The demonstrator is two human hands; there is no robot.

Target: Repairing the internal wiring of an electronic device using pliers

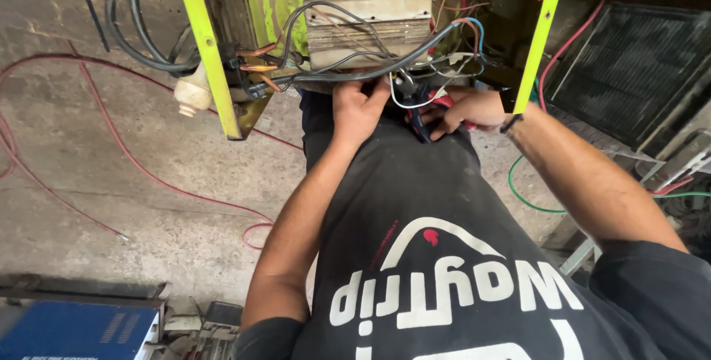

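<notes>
Black short-sleeved T-shirt (pixel 444 256) with white lettering, red spot; bare forearms and hands.

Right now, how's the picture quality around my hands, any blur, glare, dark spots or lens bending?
Head view: soft, even daylight, no hard glare; the left hand on the grey cable is fairly sharp; the right hand with red-handled pliers is slightly soft; the top right, around the dark grille, falls into shadow; the wide lens bends the yellow-green frame bars outward near the edges.
</notes>
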